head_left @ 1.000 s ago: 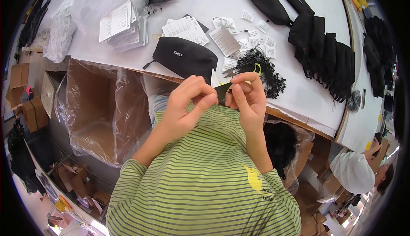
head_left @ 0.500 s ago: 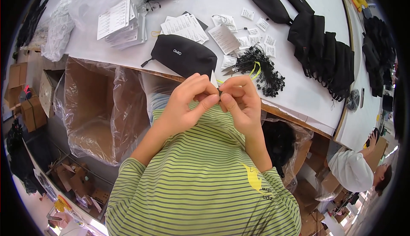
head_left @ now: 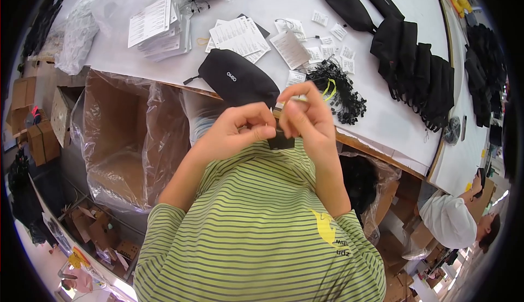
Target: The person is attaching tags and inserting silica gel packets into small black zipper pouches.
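Note:
Close to my chest, both hands meet just in front of the table edge. My left hand (head_left: 237,131) is closed in a pinch at the top of a small black tag (head_left: 281,141), which hangs below the fingertips. My right hand (head_left: 308,117) is closed beside it, fingers curled and slightly blurred; whatever thin thing it pinches is hidden. Just beyond my hands lies a black zippered pouch (head_left: 237,78) on the table edge. A tangled bunch of black tag strings (head_left: 341,94) sits past my right hand, with a yellow-green loop in it.
Printed cards (head_left: 240,37), a card stack (head_left: 158,26) and small white labels (head_left: 327,42) lie on the white table (head_left: 295,1). Several black pouches (head_left: 406,56) line the right side. A plastic-lined carton (head_left: 117,132) stands below at left. Another person (head_left: 450,220) works at far right.
The black tag now shows below my fingers, where earlier it was mostly hidden. My left hand has shifted slightly left and down, and my right hand has turned upward.

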Tool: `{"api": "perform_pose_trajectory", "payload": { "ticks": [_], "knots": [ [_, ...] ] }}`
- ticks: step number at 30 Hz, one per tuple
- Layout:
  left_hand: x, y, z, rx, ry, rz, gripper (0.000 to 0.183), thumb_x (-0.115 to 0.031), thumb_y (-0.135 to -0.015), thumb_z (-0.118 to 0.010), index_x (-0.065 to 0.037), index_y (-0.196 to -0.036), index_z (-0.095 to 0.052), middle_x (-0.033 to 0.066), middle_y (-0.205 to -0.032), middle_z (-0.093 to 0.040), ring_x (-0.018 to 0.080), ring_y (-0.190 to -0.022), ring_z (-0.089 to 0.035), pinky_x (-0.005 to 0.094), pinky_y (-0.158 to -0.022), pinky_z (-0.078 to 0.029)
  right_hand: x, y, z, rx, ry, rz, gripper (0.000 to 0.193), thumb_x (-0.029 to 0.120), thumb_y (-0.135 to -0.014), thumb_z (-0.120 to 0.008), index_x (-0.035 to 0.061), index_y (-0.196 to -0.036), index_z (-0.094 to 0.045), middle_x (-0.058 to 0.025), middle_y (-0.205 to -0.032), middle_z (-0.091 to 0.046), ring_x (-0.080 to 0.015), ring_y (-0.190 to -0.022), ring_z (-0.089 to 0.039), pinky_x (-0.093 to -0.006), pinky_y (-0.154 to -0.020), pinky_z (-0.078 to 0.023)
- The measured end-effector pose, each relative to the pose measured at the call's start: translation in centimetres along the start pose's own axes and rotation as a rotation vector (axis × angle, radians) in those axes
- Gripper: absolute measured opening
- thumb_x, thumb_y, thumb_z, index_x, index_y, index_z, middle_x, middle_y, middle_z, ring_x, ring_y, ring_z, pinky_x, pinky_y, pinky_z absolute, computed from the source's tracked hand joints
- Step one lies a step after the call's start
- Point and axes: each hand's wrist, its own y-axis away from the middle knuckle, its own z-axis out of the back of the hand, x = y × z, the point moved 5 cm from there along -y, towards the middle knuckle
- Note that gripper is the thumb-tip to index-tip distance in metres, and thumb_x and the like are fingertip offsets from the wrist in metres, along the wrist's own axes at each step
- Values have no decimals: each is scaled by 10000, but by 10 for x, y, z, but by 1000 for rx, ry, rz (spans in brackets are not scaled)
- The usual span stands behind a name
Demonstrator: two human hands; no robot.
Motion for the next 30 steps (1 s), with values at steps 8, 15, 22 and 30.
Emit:
{"api": "perform_pose_trajectory", "payload": {
  "ticks": [8, 15, 22, 30],
  "knots": [
    [-2, 11, -52, 111, -853, -329, 171, -201, -821, -649, -51, -829, -569, 102, -707, -555, 279, -683, -575, 376, -609, -446, -42, -49, -35, 291, 1281, 482, 276, 156, -736, -683, 50, -972, -590, -112, -1072, -580, -258, -1075, -517, -358, -897, -417],
    [-9, 13, -28, -117, -846, -396, 161, -152, -810, -664, -61, -910, -577, 82, -878, -579, 263, -848, -564, 356, -726, -443, -35, -56, -1, -19, 1537, 546, 356, 71, -751, -631, 32, -1102, -591, -135, -1131, -605, -288, -1049, -565, -364, -862, -467],
    [-40, 6, 14, -606, -1254, -569, 268, -109, -754, -704, -100, -1011, -626, 52, -1094, -567, 256, -1034, -491, 365, -875, -378, 23, -30, 14, -129, 1168, 387, 262, 25, -851, -575, 69, -1096, -657, -142, -913, -680, -251, -742, -664, -292, -667, -502],
    [-38, 1, 11, -587, -1452, -717, 372, -100, -636, -737, -126, -993, -637, -17, -1019, -581, 215, -1001, -495, 340, -806, -369, 47, -7, -3, -119, 1104, 371, 280, -7, -840, -575, 71, -1096, -658, -144, -907, -681, -235, -736, -669, -282, -652, -504]
  ]
}}
